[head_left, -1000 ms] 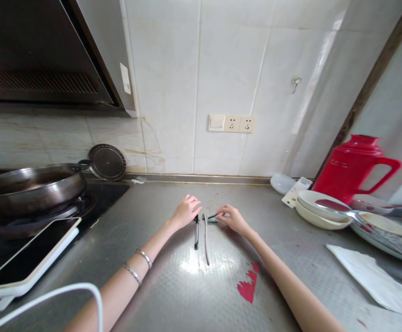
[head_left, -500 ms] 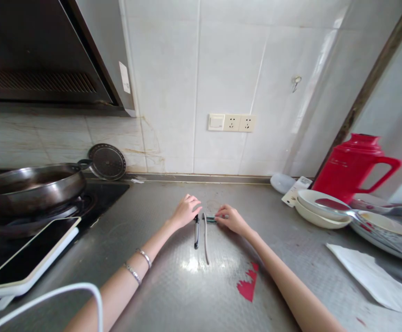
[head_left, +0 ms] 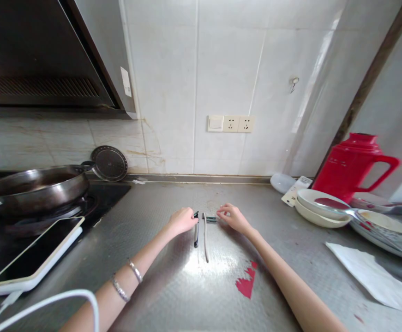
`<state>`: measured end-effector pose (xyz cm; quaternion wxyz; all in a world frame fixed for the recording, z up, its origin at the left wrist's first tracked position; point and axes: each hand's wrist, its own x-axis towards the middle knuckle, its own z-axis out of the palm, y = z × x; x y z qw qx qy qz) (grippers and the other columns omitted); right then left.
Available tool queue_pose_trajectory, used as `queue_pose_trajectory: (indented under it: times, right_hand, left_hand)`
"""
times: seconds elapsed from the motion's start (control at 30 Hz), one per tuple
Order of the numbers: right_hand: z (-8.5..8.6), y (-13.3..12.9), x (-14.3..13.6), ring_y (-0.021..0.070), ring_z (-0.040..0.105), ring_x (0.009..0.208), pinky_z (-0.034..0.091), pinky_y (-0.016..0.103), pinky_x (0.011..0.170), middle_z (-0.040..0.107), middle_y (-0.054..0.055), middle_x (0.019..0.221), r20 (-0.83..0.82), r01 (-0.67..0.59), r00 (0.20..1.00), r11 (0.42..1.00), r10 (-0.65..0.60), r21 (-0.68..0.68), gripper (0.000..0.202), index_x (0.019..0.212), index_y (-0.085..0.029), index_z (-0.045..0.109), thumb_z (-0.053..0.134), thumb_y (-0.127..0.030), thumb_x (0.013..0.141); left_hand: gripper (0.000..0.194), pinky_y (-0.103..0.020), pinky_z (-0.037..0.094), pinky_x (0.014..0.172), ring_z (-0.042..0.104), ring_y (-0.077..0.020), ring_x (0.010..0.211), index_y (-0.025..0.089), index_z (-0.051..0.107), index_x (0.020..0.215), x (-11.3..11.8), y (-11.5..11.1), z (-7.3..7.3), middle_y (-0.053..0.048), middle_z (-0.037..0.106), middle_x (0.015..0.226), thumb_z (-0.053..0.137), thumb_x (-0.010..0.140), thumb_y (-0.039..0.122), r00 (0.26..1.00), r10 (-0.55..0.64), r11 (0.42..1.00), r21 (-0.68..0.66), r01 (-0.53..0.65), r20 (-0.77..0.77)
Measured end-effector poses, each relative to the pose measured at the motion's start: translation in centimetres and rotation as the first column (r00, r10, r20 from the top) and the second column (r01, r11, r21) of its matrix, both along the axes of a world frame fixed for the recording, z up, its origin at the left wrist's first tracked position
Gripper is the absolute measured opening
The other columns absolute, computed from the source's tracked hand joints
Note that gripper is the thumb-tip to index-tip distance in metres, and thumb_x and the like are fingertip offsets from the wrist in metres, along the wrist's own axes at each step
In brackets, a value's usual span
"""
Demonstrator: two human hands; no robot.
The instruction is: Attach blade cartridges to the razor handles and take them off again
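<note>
My left hand point(head_left: 183, 221) is curled closed at the upper end of a slim black-and-silver pen-like object point(head_left: 196, 235); its fingertips are partly hidden. My right hand point(head_left: 233, 218) has loosely bent fingers, slightly apart, beside the right end of a small dark green strip point(head_left: 211, 219). Whether they touch the strip I cannot tell. Between the hands a thin whitish stick or cord point(head_left: 206, 242) lies lengthwise, its top crossing the strip's left end. A torn red scrap point(head_left: 246, 283) lies nearer to me on the metal counter point(head_left: 166, 286).
At left are a pan point(head_left: 38, 189) on the stove and a phone point(head_left: 38, 251) with a white cable point(head_left: 58, 296). To the right stand a red thermos jug point(head_left: 349, 166), stacked bowls point(head_left: 320, 219) and a white paper sheet point(head_left: 370, 274). Sockets point(head_left: 238, 124) are on the wall.
My left hand has gone from spread fingers to a closed grip at the pen-like object's top. My right fingers have lifted slightly back from the green strip. The view has shifted a little.
</note>
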<state>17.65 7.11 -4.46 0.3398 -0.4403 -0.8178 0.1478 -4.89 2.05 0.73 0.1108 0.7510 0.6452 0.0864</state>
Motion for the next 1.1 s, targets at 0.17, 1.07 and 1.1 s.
queue_pose_trajectory:
  times: [0.17,1.07,1.1]
  right_hand:
    - [0.1,-0.1,-0.1,0.0143,0.056,0.074,0.041,0.025,0.073,0.062,0.007,0.087,0.010,0.025,1.000,1.000,-0.025,-0.001,0.023,0.082,-0.017,0.070,0.050,-0.028,0.078]
    - [4.8,-5.7,-3.9,0.0087,0.056,0.046,0.029,0.013,0.030,0.066,0.003,0.064,-0.254,0.015,0.951,0.846,-0.177,-0.533,0.025,0.077,-0.013,0.062,0.057,-0.037,0.072]
    - [4.7,-5.9,-3.9,0.0090,0.056,0.045,0.029,0.013,0.030,0.064,0.002,0.059,-0.256,0.038,0.946,0.853,-0.198,-0.521,0.022,0.076,-0.013,0.062,0.058,-0.035,0.071]
  left_hand:
    - [0.037,-0.028,0.044,0.064,0.063,-0.0228,0.079,0.017,0.067,0.075,1.2,-2.6,-1.2,-0.010,0.068,0.081,0.044,0.077,0.047,0.998,0.019,1.000,0.005,-0.019,-0.067]
    - [0.033,-0.026,0.042,0.064,0.063,-0.0194,0.076,0.016,0.065,0.081,5.1,-4.1,-1.1,-0.011,0.067,0.081,0.041,0.083,0.038,0.995,-0.018,0.985,0.175,0.001,0.094]
    - [0.034,-0.026,0.042,0.065,0.063,-0.0197,0.077,0.016,0.065,0.082,5.6,-4.3,-1.0,-0.011,0.067,0.082,0.040,0.083,0.039,0.995,-0.033,0.984,0.180,0.016,0.094]
